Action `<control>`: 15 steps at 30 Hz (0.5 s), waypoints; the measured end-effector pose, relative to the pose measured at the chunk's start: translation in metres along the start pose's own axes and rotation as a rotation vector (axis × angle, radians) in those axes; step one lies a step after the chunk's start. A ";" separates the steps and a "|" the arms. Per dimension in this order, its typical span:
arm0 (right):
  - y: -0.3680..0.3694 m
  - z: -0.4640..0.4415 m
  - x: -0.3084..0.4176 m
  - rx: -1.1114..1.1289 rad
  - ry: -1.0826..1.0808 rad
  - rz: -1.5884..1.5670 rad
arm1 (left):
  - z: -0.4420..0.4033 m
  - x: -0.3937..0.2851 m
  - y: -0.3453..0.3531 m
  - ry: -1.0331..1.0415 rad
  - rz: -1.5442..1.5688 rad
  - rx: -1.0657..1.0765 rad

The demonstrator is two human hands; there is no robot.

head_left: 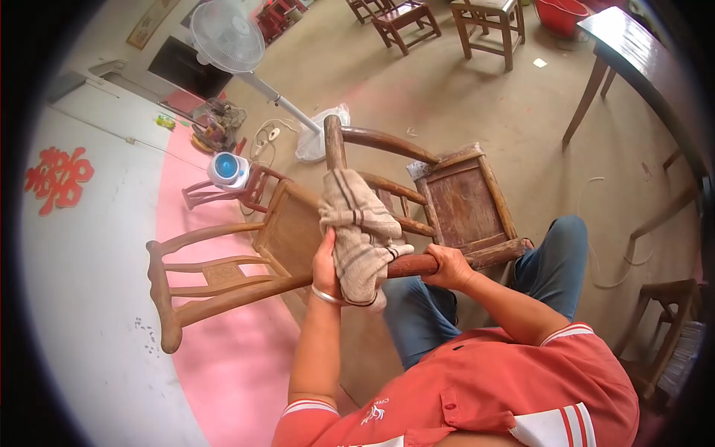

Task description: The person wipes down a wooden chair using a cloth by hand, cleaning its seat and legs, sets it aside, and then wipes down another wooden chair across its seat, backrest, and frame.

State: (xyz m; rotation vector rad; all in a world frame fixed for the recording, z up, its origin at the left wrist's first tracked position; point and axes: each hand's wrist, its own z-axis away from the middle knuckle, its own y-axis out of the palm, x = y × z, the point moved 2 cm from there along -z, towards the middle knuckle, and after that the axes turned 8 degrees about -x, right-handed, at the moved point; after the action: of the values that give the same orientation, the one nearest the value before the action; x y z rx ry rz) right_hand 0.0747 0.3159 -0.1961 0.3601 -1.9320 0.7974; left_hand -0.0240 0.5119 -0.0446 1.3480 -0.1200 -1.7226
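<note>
Grasping cloth (360, 223) left, wooden chair (469, 201) right, both hands (448, 267), brown floor (536, 112), white-and-pink wall (112, 261), standing fan (227, 36)

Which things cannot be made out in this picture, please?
- Head view: fingers of the left hand, behind the beige striped cloth.
- Head view: part of the dark wooden chair's top rail, under that cloth.
- Head view: right side of the glossy dark table, lost in the dark edge.
- Head view: lettering on the red shirt, too small.

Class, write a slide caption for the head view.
Left hand holds a striped cloth against a wooden chair; right hand grips the same chair.
</note>
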 end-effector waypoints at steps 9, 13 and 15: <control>-0.047 0.004 0.011 -0.051 0.104 -0.020 | -0.120 0.014 0.061 0.139 0.378 0.476; -0.104 0.008 0.032 -0.139 0.133 -0.051 | -0.175 0.082 0.106 0.367 0.139 0.323; -0.139 0.001 0.059 -0.278 -0.089 0.015 | -0.159 0.107 0.146 0.009 0.543 0.627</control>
State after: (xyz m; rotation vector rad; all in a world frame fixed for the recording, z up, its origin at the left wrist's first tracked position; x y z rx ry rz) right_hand 0.1235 0.2173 -0.0919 0.2149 -2.0975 0.5196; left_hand 0.1920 0.4222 -0.1013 1.5679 -0.9944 -1.2486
